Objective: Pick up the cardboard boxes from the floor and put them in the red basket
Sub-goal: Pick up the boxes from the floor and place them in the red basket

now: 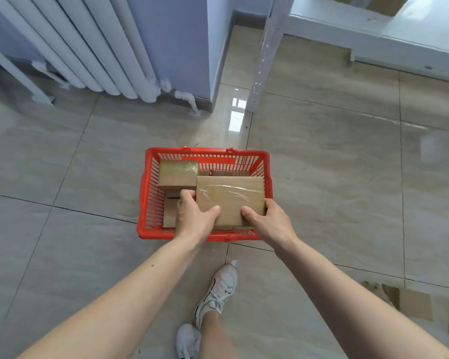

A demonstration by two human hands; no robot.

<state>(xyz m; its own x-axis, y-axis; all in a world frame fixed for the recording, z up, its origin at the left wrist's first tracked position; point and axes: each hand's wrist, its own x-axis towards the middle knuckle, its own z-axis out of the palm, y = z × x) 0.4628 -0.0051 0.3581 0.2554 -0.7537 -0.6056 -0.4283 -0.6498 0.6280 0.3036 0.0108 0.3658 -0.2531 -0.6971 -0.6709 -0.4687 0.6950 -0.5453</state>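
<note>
Both hands held one flat cardboard box (230, 200) over the red basket (267, 172), the left hand (193, 216) clasping its left edge with the thumb on top, the right hand (266, 220) clasping its near right corner the same way, fingers curled underneath. Clear tape crossed the box's top face, and it sat level, inside the basket's rim on the right side; whether it already rested on anything below could not be told. It looked stiff and light, judging by how easily two thumbs steadied it; the glossy tape could be slippery, so the bare cardboard edges seemed the safer places to hold. Just beyond the left hand, a smaller taped box (177, 176) stood in the basket's far left corner, and another flat piece of cardboard (169, 212) lay low beneath that hand. Behind the held box, more brown cardboard showed against the far wall. Nearer the person, white sneakers (218, 291) stood on the glossy tiled floor (335, 164). Well off to the right of the grip, more flat cardboard (414, 305) lay on the tiles.
</note>
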